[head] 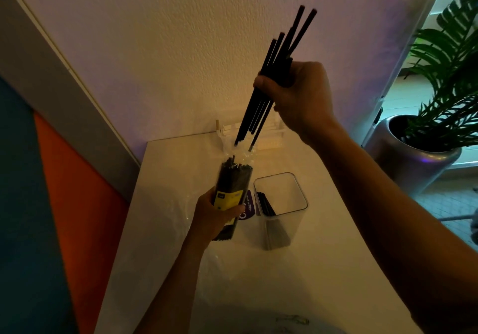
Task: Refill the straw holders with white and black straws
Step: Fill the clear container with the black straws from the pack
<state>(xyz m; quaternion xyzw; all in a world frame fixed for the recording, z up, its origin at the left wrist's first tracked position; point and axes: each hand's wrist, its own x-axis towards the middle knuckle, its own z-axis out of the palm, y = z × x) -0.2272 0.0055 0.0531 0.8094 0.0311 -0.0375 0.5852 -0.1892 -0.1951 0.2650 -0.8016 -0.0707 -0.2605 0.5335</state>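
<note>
Right hand (297,93) lifts black straws (279,62) above left-held packet (231,194).

Single head-worn wide-angle view, looking forward and steeply down from close above a white table (297,282) toward the textured wall (181,36) behind it, both forearms entering from the bottom edge, a potted plant (445,75) at far right.
</note>
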